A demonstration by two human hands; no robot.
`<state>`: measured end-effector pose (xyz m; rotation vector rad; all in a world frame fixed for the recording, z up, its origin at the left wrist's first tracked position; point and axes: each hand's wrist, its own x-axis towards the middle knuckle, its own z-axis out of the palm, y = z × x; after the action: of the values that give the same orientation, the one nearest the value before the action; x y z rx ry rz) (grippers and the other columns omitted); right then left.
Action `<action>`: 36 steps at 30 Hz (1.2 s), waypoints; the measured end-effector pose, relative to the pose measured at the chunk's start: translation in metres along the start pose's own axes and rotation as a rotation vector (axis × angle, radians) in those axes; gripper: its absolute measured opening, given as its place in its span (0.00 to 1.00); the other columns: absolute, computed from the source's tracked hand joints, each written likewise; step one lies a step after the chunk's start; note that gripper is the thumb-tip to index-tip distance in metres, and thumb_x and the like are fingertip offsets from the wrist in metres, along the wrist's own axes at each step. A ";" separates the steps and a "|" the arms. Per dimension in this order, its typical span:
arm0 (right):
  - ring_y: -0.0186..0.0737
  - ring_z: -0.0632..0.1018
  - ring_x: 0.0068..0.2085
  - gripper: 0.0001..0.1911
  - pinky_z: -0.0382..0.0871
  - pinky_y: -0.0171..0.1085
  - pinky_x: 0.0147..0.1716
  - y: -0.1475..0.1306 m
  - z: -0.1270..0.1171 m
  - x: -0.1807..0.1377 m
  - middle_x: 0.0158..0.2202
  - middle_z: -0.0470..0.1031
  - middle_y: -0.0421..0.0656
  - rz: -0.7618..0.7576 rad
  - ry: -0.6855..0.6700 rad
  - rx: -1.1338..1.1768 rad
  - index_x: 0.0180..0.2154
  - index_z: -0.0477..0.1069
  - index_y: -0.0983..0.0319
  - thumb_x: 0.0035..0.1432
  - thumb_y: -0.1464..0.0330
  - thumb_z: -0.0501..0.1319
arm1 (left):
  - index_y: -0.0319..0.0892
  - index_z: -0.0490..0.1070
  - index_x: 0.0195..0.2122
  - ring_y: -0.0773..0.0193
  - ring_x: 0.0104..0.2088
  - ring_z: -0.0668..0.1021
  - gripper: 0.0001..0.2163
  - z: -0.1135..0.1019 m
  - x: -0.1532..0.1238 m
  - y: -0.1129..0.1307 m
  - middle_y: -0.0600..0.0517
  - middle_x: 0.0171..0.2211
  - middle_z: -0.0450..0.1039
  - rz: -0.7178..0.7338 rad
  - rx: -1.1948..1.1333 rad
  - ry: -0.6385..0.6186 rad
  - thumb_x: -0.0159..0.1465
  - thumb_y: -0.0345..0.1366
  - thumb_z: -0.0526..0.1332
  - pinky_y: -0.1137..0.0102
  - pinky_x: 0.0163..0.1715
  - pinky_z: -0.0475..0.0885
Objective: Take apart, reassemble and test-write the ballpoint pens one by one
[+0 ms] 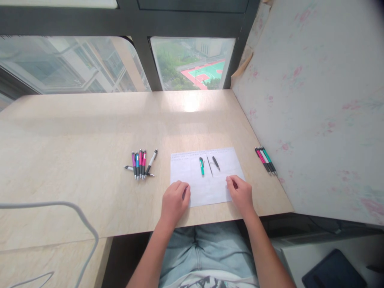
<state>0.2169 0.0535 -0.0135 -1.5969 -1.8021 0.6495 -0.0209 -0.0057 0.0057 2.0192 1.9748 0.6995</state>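
Observation:
A white sheet of paper lies at the near edge of a beige table. On it rest a green pen barrel, a thin refill and a black pen tip piece. My left hand sits curled on the sheet's left edge, fingers closed; whether it holds anything is hidden. My right hand rests curled on the sheet's lower right, fingertips pinched together. A bunch of several coloured pens lies left of the paper.
A second group of several pens lies at the table's right edge by a floral wall panel. Windows run along the far side. A white wire frame sits at the lower left. A dark pad lies on the floor.

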 end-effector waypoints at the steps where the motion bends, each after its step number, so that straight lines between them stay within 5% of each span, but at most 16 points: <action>1: 0.34 0.67 0.25 0.19 0.57 0.33 0.27 0.000 0.000 0.000 0.21 0.67 0.37 0.000 -0.003 -0.001 0.25 0.69 0.62 0.65 0.62 0.51 | 0.43 0.71 0.33 0.60 0.32 0.74 0.09 0.000 0.000 0.000 0.50 0.29 0.71 0.000 -0.002 0.002 0.67 0.35 0.52 0.67 0.32 0.66; 16: 0.35 0.70 0.25 0.19 0.56 0.34 0.27 -0.014 0.000 0.003 0.22 0.71 0.40 -0.024 -0.018 -0.134 0.27 0.71 0.61 0.66 0.61 0.50 | 0.43 0.72 0.34 0.61 0.33 0.74 0.10 -0.003 -0.001 -0.003 0.50 0.30 0.72 -0.051 -0.147 -0.015 0.67 0.36 0.52 0.67 0.33 0.68; 20: 0.37 0.74 0.26 0.16 0.54 0.34 0.26 -0.051 0.012 0.014 0.23 0.75 0.40 -0.072 -0.115 -0.343 0.32 0.74 0.59 0.64 0.58 0.55 | 0.43 0.73 0.40 0.63 0.33 0.76 0.09 -0.006 -0.006 -0.010 0.50 0.34 0.75 -0.212 -0.467 0.171 0.66 0.39 0.56 0.69 0.33 0.70; 24: 0.42 0.78 0.31 0.17 0.57 0.35 0.26 -0.086 0.033 0.026 0.29 0.78 0.43 0.046 -0.212 -0.540 0.37 0.74 0.58 0.61 0.52 0.58 | 0.42 0.73 0.43 0.62 0.34 0.76 0.11 -0.010 -0.011 -0.012 0.49 0.34 0.75 -0.359 -0.626 0.351 0.65 0.41 0.58 0.69 0.34 0.71; 31: 0.46 0.80 0.33 0.11 0.62 0.36 0.29 -0.105 0.044 0.036 0.31 0.79 0.46 0.131 -0.327 -0.641 0.38 0.73 0.60 0.63 0.61 0.57 | 0.42 0.70 0.42 0.71 0.24 0.70 0.12 -0.009 -0.004 0.007 0.52 0.31 0.74 -0.556 -1.117 0.162 0.65 0.44 0.59 0.76 0.24 0.64; 36: 0.38 0.76 0.28 0.07 0.59 0.34 0.28 -0.108 0.026 0.022 0.24 0.75 0.38 -0.027 -0.276 -0.336 0.38 0.72 0.58 0.62 0.63 0.58 | 0.40 0.69 0.44 0.73 0.22 0.70 0.17 -0.001 0.008 0.024 0.51 0.32 0.74 -0.676 -1.443 -0.005 0.61 0.48 0.63 0.78 0.18 0.58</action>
<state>0.1233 0.0609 0.0497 -1.7627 -2.2274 0.6012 -0.0003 0.0006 0.0198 0.4703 1.2171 1.3140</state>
